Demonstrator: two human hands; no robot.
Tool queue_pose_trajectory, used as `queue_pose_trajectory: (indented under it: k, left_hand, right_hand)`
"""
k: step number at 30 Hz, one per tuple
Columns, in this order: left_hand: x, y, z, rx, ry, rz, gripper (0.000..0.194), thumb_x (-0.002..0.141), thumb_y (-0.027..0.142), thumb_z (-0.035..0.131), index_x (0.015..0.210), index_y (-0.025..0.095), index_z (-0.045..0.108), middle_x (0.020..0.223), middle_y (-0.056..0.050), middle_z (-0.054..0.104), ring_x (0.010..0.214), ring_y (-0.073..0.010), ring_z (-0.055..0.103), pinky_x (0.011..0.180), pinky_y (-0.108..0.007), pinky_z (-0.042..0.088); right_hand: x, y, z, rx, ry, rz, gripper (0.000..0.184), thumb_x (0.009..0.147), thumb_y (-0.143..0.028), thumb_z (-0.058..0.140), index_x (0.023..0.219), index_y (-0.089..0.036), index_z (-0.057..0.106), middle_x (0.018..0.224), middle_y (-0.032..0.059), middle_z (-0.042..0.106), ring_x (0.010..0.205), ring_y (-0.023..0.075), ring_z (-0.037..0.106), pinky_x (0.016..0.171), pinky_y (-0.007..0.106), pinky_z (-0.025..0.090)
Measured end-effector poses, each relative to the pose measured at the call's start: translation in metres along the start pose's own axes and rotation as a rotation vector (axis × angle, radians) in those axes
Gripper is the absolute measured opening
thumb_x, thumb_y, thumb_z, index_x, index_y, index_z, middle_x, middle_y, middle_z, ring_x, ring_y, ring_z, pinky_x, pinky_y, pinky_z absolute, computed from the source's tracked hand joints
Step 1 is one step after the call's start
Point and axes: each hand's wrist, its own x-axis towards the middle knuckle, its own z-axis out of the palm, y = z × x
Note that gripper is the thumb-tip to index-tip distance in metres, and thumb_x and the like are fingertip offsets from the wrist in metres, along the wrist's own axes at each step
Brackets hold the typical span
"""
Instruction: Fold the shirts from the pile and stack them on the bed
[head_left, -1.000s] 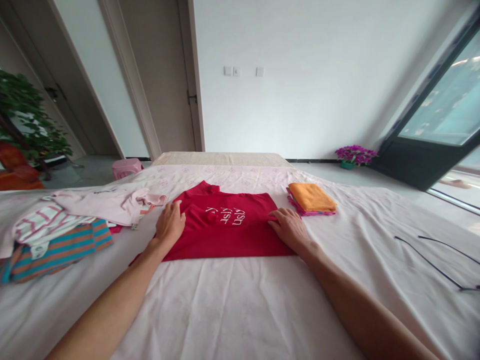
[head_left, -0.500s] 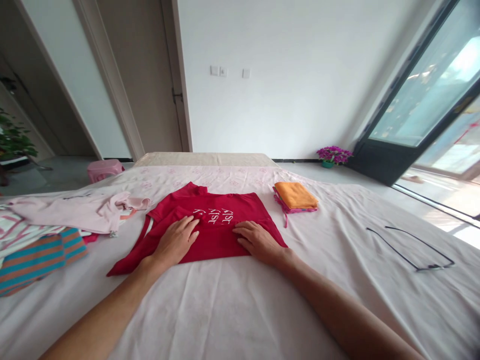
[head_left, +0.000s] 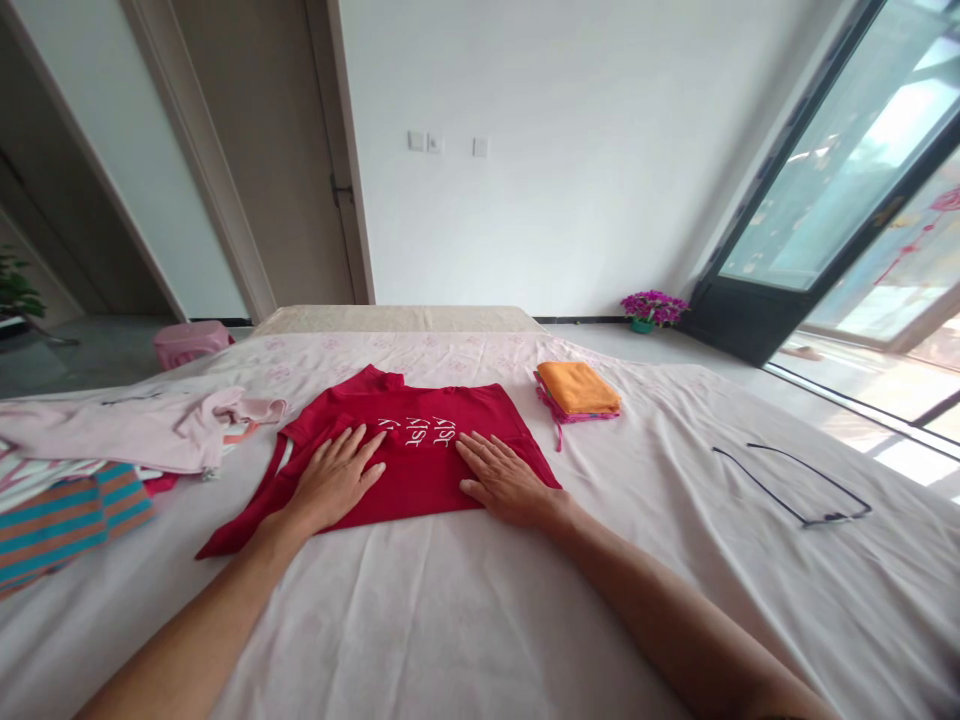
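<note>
A red T-shirt (head_left: 420, 480) with white lettering lies partly folded on the bed, its near edge a fairly straight fold. My left hand (head_left: 336, 478) rests flat on the shirt's left part with the fingers spread. On the right part lies my right hand (head_left: 504, 480), also palm down, its fingers stretched towards the lettering. Both hands press on the cloth without gripping it. At the lower left a corner of the shirt sticks out past my left wrist.
Folded orange cloth (head_left: 577, 388) sits on pink cloth right of the shirt. Black-framed glasses (head_left: 806, 490) lie farther right. To the left are a pale pink garment (head_left: 157, 430) and striped blue-and-brown cloth (head_left: 67, 525). A pink stool (head_left: 191, 343) stands beyond the bed (head_left: 420, 620).
My fingers have spread and flattened on the shirt, where they were more bent before. The view has shifted slightly to the right. The shirt's shape looks nearly the same.
</note>
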Motion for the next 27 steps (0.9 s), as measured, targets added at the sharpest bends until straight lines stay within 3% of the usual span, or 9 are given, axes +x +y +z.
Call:
queue_pose_trajectory:
  k: [5, 12, 15, 18, 20, 23, 27]
  left_hand:
    - [0.002, -0.014, 0.001, -0.019, -0.021, -0.054, 0.065, 0.095, 0.056, 0.035, 0.152, 0.024, 0.034, 0.159, -0.01, 0.031, 0.147, -0.029, 0.026, 0.117, -0.047, 0.022]
    - [0.0, -0.036, -0.002, -0.032, -0.07, -0.21, 0.063, 0.096, 0.056, 0.033, 0.151, 0.026, 0.036, 0.159, -0.011, 0.031, 0.145, -0.0315, 0.029, 0.114, -0.052, 0.024]
    - [-0.002, -0.036, -0.004, -0.014, -0.023, -0.214, 0.06, 0.096, 0.053, 0.035, 0.149, 0.024, 0.04, 0.156, -0.012, 0.036, 0.143, -0.0331, 0.034, 0.112, -0.052, 0.028]
    - [-0.004, -0.03, -0.008, 0.044, 0.1, -0.216, 0.053, 0.096, 0.046, 0.039, 0.14, 0.019, 0.053, 0.147, -0.015, 0.049, 0.137, -0.0333, 0.043, 0.113, -0.054, 0.027]
    - [-0.004, -0.026, -0.012, 0.067, 0.2, -0.186, 0.046, 0.096, 0.038, 0.04, 0.132, 0.017, 0.06, 0.139, -0.014, 0.057, 0.134, -0.0314, 0.046, 0.116, -0.053, 0.024]
    - [-0.005, -0.018, -0.021, -0.001, 0.287, -0.028, 0.041, 0.097, 0.03, 0.037, 0.126, 0.018, 0.064, 0.134, -0.01, 0.062, 0.131, -0.0256, 0.05, 0.118, -0.046, 0.025]
    - [-0.005, 0.0, -0.024, -0.158, 0.24, 0.16, 0.044, 0.1, 0.033, 0.034, 0.133, 0.019, 0.059, 0.142, -0.006, 0.056, 0.137, -0.0204, 0.043, 0.118, -0.04, 0.029]
  right_hand:
    - [-0.001, 0.027, 0.003, -0.096, -0.043, 0.088, 0.063, 0.103, -0.052, 0.023, 0.156, -0.019, 0.02, 0.161, 0.0068, 0.021, 0.149, 0.0222, 0.017, 0.122, 0.046, 0.016]
    - [-0.003, 0.061, 0.016, -0.242, 0.057, 0.162, 0.059, 0.103, -0.047, 0.027, 0.154, -0.018, 0.028, 0.159, 0.0106, 0.027, 0.147, 0.0251, 0.023, 0.118, 0.049, 0.023]
    - [-0.003, 0.067, 0.02, -0.257, 0.06, 0.197, 0.058, 0.103, -0.047, 0.028, 0.154, -0.021, 0.029, 0.159, 0.0108, 0.027, 0.146, 0.0269, 0.025, 0.116, 0.052, 0.026]
    - [-0.003, 0.069, 0.02, -0.255, 0.054, 0.212, 0.059, 0.102, -0.049, 0.027, 0.154, -0.021, 0.028, 0.159, 0.0111, 0.026, 0.147, 0.0274, 0.024, 0.116, 0.054, 0.025]
    - [-0.003, 0.069, 0.019, -0.252, 0.053, 0.21, 0.059, 0.102, -0.049, 0.025, 0.154, -0.022, 0.029, 0.16, 0.0112, 0.025, 0.147, 0.0273, 0.023, 0.115, 0.056, 0.025]
    - [-0.003, 0.068, 0.018, -0.249, 0.038, 0.213, 0.059, 0.102, -0.051, 0.023, 0.154, -0.022, 0.03, 0.16, 0.0115, 0.024, 0.147, 0.0272, 0.022, 0.115, 0.056, 0.024]
    - [-0.004, 0.066, 0.016, -0.249, 0.017, 0.233, 0.06, 0.102, -0.052, 0.024, 0.153, -0.021, 0.031, 0.16, 0.011, 0.024, 0.148, 0.0262, 0.021, 0.116, 0.054, 0.023]
